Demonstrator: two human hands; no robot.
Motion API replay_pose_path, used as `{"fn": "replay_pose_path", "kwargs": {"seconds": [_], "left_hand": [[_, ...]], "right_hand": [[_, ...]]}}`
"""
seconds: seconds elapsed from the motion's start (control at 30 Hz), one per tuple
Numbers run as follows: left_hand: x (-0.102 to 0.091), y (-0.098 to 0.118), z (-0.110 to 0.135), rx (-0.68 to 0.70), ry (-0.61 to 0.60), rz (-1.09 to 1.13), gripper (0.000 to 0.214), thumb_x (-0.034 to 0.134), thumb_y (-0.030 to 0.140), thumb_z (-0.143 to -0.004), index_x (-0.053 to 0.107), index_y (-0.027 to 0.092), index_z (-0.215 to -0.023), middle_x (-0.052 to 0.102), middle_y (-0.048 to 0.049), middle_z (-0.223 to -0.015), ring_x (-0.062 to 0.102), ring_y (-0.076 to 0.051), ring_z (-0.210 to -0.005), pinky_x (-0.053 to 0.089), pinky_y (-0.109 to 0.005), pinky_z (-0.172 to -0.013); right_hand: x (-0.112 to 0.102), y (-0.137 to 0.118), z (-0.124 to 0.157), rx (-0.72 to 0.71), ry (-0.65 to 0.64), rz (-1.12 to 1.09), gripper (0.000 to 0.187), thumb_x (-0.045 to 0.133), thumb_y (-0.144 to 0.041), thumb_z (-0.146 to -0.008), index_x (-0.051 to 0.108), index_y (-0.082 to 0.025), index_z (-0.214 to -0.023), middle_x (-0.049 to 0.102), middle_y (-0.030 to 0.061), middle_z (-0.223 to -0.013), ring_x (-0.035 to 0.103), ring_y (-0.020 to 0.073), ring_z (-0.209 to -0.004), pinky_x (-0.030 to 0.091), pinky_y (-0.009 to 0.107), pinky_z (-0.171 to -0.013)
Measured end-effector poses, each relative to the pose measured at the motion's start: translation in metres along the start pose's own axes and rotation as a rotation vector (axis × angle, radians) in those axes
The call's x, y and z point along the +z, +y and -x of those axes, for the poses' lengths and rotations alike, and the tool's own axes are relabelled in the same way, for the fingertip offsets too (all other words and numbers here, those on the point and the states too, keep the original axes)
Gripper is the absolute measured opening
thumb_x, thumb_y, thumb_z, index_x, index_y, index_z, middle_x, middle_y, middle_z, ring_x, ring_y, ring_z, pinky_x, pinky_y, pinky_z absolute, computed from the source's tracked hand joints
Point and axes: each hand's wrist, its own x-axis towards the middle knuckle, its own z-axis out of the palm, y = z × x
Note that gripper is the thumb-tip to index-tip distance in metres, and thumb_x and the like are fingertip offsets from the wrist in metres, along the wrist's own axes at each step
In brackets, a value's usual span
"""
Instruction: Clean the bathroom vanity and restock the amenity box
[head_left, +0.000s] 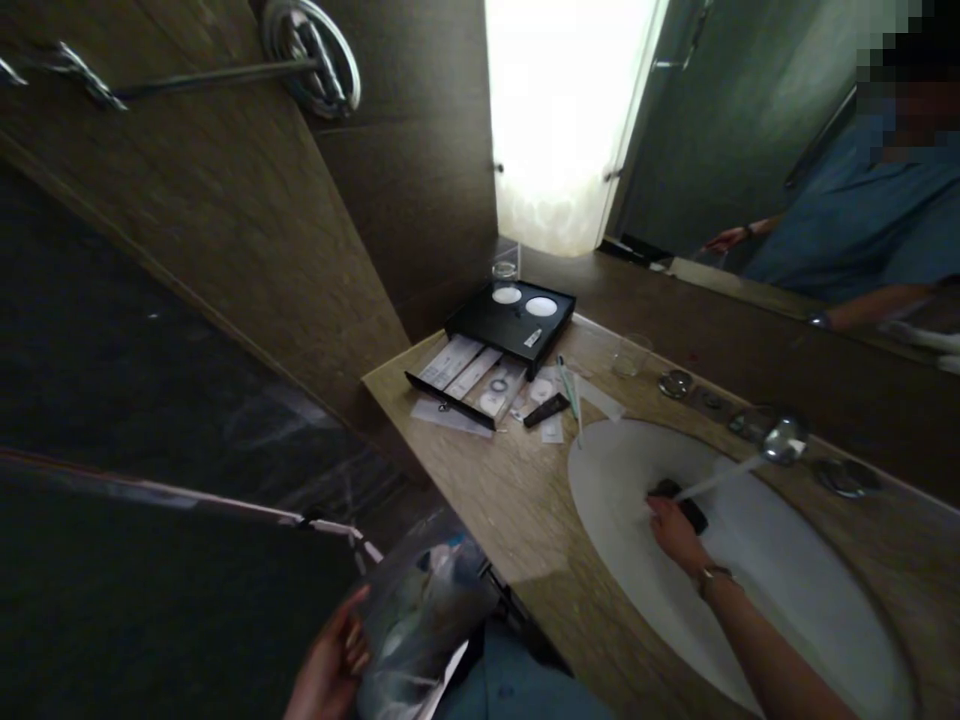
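Observation:
My right hand (673, 530) reaches into the white sink basin (795, 560) and grips a small dark object (686, 503) under the running water from the chrome tap (782, 440). A watch sits on that wrist. My left hand (334, 655) holds a clear plastic bag (420, 620) with items inside, low at the counter's front edge.
A black amenity tray (514, 320) with an open drawer (465, 380) of packets stands at the counter's far corner. A dark item (546, 410), toothbrushes (570, 395) and a glass (630, 355) lie nearby. The mirror (787, 200) behind shows a person's reflection. A towel bar (202, 75) hangs on the left wall.

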Motion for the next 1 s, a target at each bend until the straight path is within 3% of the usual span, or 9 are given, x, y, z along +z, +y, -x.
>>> {"fn": "replay_pose_path", "kwargs": {"seconds": [0.07,0.13,0.3,0.43,0.53,0.67,0.83,0.93,1.0], "left_hand": [[0.003,-0.002,0.000,-0.011,-0.038,0.034,0.018,0.057,0.020,-0.095,0.071,0.012,-0.088,0.031,0.0086,-0.045,0.029,-0.005,-0.031,0.022,-0.014,-0.032],[0.006,-0.003,0.001,-0.009,-0.059,0.046,0.018,0.056,0.021,-0.096,0.069,0.011,-0.090,0.030,0.0098,-0.044,0.028,-0.005,-0.030,0.021,-0.014,-0.032],[0.008,-0.005,0.007,0.000,-0.096,0.045,0.021,0.050,0.023,-0.098,0.065,0.009,-0.096,0.032,0.0108,-0.043,0.028,-0.005,-0.030,0.020,-0.013,-0.034],[0.005,-0.009,0.012,0.006,-0.085,0.028,0.018,0.055,0.027,-0.091,0.062,0.012,-0.097,0.030,0.0121,-0.043,0.024,-0.004,-0.032,0.015,-0.014,-0.038],[0.005,-0.011,0.017,0.049,-0.121,0.000,0.032,0.071,0.034,-0.077,0.061,0.012,-0.099,0.030,0.0138,-0.043,0.022,-0.003,-0.036,0.013,-0.016,-0.041],[0.008,-0.008,0.023,0.096,-0.142,0.005,0.063,0.086,0.044,-0.056,0.062,0.013,-0.106,0.032,0.0145,-0.045,0.023,-0.003,-0.039,0.011,-0.017,-0.043],[0.008,-0.008,0.030,0.109,-0.147,-0.028,0.095,0.093,0.060,-0.033,0.061,0.012,-0.109,0.031,0.0162,-0.045,0.021,-0.002,-0.041,0.011,-0.018,-0.044],[0.005,-0.008,0.026,0.110,-0.139,-0.052,0.104,0.094,0.063,-0.028,0.061,0.011,-0.112,0.032,0.0160,-0.046,0.022,-0.002,-0.042,0.013,-0.017,-0.044],[0.004,-0.008,0.021,0.095,-0.135,-0.059,0.107,0.095,0.063,-0.025,0.061,0.011,-0.112,0.031,0.0162,-0.046,0.023,-0.001,-0.041,0.014,-0.016,-0.043]], "right_hand": [[0.024,-0.026,-0.006,-0.042,0.002,0.030,0.053,0.043,-0.008,-0.081,0.061,0.002,-0.131,0.055,0.0288,-0.144,0.051,0.0323,-0.139,0.036,0.046,-0.118],[0.042,-0.047,-0.003,-0.074,-0.007,0.049,0.050,0.045,-0.009,-0.084,0.062,0.004,-0.129,0.056,0.0321,-0.140,0.053,0.0365,-0.135,0.037,0.050,-0.116],[0.055,-0.057,0.035,-0.169,-0.070,0.043,0.049,0.038,-0.016,-0.089,0.067,-0.002,-0.125,0.064,0.0250,-0.132,0.063,0.0290,-0.119,0.044,0.041,-0.111],[0.045,-0.038,0.066,-0.164,-0.146,-0.095,0.053,0.038,-0.038,-0.085,0.072,-0.008,-0.114,0.073,0.0223,-0.117,0.069,0.0304,-0.111,0.052,0.042,-0.105],[0.028,-0.032,0.070,-0.075,-0.271,-0.348,0.059,0.046,-0.064,-0.075,0.074,-0.020,-0.102,0.077,0.0148,-0.112,0.072,0.0325,-0.108,0.058,0.041,-0.097],[0.002,-0.052,0.065,-0.094,-0.433,-0.487,0.063,0.059,-0.077,-0.064,0.075,-0.026,-0.096,0.079,0.0108,-0.110,0.071,0.0347,-0.110,0.058,0.042,-0.097],[-0.011,-0.087,0.080,-0.001,-0.444,-0.599,0.067,0.064,-0.077,-0.062,0.068,-0.023,-0.102,0.076,0.0101,-0.105,0.073,0.0286,-0.089,0.058,0.039,-0.083],[-0.009,-0.094,0.084,0.052,-0.549,-0.647,0.072,0.060,-0.086,-0.060,0.064,-0.022,-0.094,0.069,0.0050,-0.092,0.063,0.0181,-0.070,0.047,0.028,-0.057],[-0.006,-0.093,0.084,0.092,-0.614,-0.611,0.076,0.056,-0.092,-0.058,0.061,-0.022,-0.088,0.063,0.0015,-0.082,0.053,0.0137,-0.063,0.035,0.024,-0.049]]}}
